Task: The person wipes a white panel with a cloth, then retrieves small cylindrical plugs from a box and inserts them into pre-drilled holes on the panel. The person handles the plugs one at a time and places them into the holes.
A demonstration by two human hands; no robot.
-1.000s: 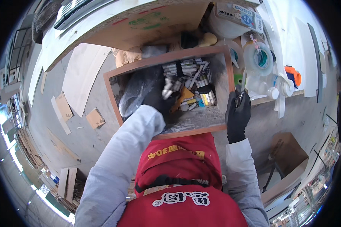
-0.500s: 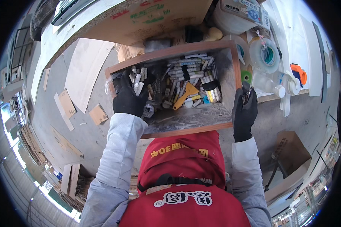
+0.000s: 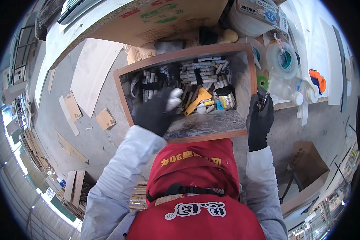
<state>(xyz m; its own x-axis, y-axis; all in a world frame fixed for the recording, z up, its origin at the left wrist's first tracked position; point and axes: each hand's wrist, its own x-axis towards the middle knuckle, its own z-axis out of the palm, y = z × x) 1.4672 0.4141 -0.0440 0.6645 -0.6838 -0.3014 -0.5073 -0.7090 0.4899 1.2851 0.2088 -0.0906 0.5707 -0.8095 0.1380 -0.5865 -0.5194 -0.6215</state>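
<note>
A wooden drawer (image 3: 250, 68) full of marker-like sticks (image 3: 198, 73) lies in front of me, some bundled with black bands. My left hand (image 3: 154, 114), black-gloved and blurred by motion, is over its left part. White sticks (image 3: 175, 99), too smeared to tell their exact kind, are gripped at its fingers. A yellow scraper (image 3: 199, 101) lies among the sticks to the right of that hand. At the drawer's right edge, my gloved right hand (image 3: 260, 120) is closed around a small shiny metal object (image 3: 262, 101) whose kind I cannot make out.
A large cardboard box (image 3: 160, 24) stands behind the drawer. Rolls of clear tape (image 3: 282, 60), a green roll (image 3: 262, 82), a clear bottle (image 3: 284, 90) and an orange-blue tool (image 3: 317, 81) lie to the right. An open carton (image 3: 308, 164) sits lower right; cardboard scraps (image 3: 105, 119) lie on the floor.
My left hand has moved right and slightly toward me, carrying the white sticks from the drawer's left end and uncovering a banded bundle there. The right hand has stayed at the drawer's edge.
</note>
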